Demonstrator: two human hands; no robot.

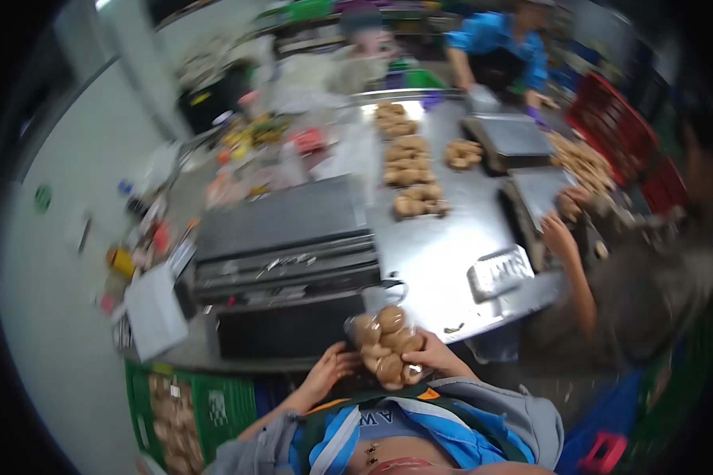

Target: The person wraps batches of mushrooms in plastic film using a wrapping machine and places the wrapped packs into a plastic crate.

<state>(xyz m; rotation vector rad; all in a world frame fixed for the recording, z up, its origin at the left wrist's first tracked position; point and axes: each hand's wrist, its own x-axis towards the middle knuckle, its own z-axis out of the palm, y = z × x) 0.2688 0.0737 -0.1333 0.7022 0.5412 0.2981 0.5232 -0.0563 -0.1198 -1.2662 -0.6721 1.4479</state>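
Observation:
A clear-wrapped pack of brown mushrooms [390,366] is tilted up close to my body, at the front edge of the work table. My right hand [439,356] grips its right side, thumb over the front of the wrap. At the pack's left side my left hand [329,374] has its fingers stretched out; whether they touch the wrap I cannot tell. Just beyond the hands lies the dark front plate of a flat wrapping machine [285,226].
Groups of mushrooms [409,162] line the steel table [428,253], near a metal tray [500,273]. A co-worker's hands [562,229] are by a scale [535,194] at right; another person in blue [483,36] stands behind. A green crate [214,404] holds packs, lower left. Clutter covers the left side.

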